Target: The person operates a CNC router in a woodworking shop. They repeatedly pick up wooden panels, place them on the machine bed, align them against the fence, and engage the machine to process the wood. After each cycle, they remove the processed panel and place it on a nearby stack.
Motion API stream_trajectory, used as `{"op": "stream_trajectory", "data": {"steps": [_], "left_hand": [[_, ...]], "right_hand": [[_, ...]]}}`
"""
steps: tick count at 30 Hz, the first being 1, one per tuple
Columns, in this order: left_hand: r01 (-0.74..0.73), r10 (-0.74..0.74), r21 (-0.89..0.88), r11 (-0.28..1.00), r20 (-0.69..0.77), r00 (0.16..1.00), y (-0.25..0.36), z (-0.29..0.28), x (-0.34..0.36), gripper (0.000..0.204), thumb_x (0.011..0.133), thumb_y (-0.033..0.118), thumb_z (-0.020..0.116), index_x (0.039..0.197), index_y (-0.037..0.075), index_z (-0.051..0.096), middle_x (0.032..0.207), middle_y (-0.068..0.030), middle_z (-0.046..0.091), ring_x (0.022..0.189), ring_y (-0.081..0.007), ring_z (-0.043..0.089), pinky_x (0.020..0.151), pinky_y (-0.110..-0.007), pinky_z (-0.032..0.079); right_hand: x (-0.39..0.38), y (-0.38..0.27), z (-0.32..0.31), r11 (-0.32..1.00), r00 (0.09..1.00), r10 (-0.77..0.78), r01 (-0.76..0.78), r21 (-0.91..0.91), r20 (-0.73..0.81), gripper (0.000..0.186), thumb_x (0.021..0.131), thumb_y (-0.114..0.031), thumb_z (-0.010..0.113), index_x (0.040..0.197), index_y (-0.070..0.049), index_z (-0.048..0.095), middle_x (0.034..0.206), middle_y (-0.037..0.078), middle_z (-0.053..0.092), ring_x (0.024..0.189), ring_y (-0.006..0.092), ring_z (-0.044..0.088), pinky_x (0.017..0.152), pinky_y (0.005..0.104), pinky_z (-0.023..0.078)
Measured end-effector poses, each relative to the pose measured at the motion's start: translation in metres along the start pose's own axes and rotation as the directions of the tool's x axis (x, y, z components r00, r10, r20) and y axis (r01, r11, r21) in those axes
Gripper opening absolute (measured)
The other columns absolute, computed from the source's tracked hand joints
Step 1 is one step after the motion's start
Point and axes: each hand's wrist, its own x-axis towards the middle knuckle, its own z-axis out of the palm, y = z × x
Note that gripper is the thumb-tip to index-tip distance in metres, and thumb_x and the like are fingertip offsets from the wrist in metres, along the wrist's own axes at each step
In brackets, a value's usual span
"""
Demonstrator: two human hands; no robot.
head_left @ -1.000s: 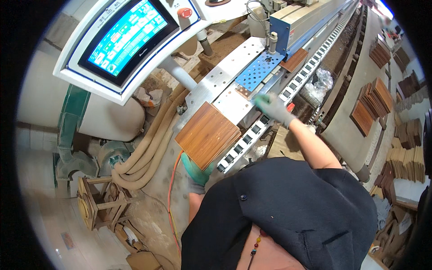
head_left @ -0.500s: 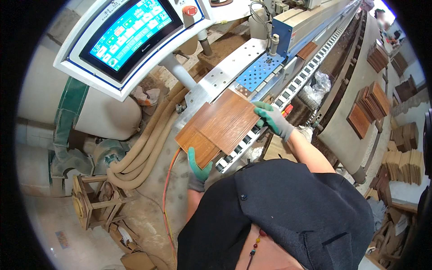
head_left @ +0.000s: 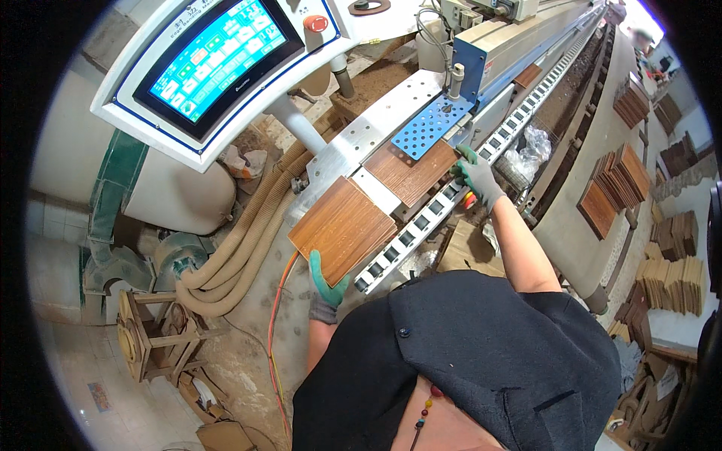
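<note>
My left hand [head_left: 326,284], in a green and grey work glove, grips the near corner of a small stack of brown wood-grain boards [head_left: 342,229] at the machine's front end. Its thumb lies on the top board. A single wooden board [head_left: 412,174] lies flat farther along the white metal table, its far edge under a blue perforated plate [head_left: 432,128]. My right hand [head_left: 478,177], gloved alike, holds that board at its right edge, beside the chain conveyor track [head_left: 421,225]. The fingers under the boards are hidden.
A control panel with a lit screen [head_left: 218,60] and a red button [head_left: 317,24] stands at upper left. Ribbed hoses [head_left: 241,248] and an orange cable [head_left: 274,331] run at left. Stacked boards [head_left: 615,184] lie on a conveyor belt [head_left: 575,233] at right. Another board [head_left: 528,75] sits farther down the machine.
My right hand has slid the top board forward and right, off the stack and under the blue plate. My left hand stays at the stack, which has tilted slightly.
</note>
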Motion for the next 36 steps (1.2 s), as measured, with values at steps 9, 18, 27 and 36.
{"op": "stream_trajectory", "data": {"steps": [9, 18, 27, 36], "left_hand": [[-0.042, 0.043, -0.02, 0.999, 0.043, 0.998, 0.007, -0.007, 0.006, 0.095, 0.08, 0.01, 0.08, 0.155, -0.002, 0.023, 0.141, -0.0276, 0.048, 0.126, -0.0421, 0.053, 0.111, -0.05, 0.041], [0.026, -0.026, -0.012, 1.0, 0.046, 0.999, -0.003, -0.005, -0.007, 0.096, 0.086, 0.027, 0.078, 0.157, -0.002, 0.02, 0.154, -0.0281, 0.035, 0.139, -0.0422, 0.042, 0.118, -0.05, 0.033], [-0.023, 0.024, -0.007, 1.0, 0.073, 0.997, -0.002, -0.005, -0.006, 0.093, 0.094, 0.02, 0.072, 0.162, 0.004, 0.011, 0.156, -0.0265, 0.033, 0.136, -0.0374, 0.046, 0.116, -0.048, 0.036], [-0.052, 0.059, -0.122, 0.991, 0.054, 0.997, 0.015, -0.006, 0.006, 0.092, 0.095, 0.023, 0.071, 0.162, 0.004, 0.011, 0.154, -0.0274, 0.034, 0.133, -0.0368, 0.049, 0.114, -0.048, 0.039]], "right_hand": [[-0.089, -0.022, 0.077, -0.164, 0.889, -0.235, 0.362, -0.918, 0.392, 0.068, 0.098, -0.06, 0.047, 0.153, -0.019, 0.044, 0.161, 0.019, 0.035, 0.148, 0.0415, 0.034, 0.121, 0.0533, 0.025], [-0.085, 0.011, 0.092, -0.163, 0.727, -0.449, 0.506, -0.847, 0.52, 0.049, 0.096, -0.042, 0.059, 0.135, -0.013, 0.059, 0.142, 0.019, 0.053, 0.131, 0.0422, 0.046, 0.111, 0.0527, 0.035], [-0.086, 0.009, 0.091, -0.105, 0.782, -0.386, 0.491, -0.865, 0.49, 0.048, 0.099, -0.044, 0.057, 0.138, -0.017, 0.058, 0.145, 0.017, 0.052, 0.135, 0.0425, 0.046, 0.114, 0.0532, 0.032], [-0.086, 0.005, 0.09, -0.089, 0.763, -0.399, 0.519, -0.85, 0.508, 0.047, 0.099, -0.045, 0.056, 0.137, -0.018, 0.059, 0.144, 0.016, 0.053, 0.134, 0.0422, 0.046, 0.112, 0.0535, 0.033]]}}
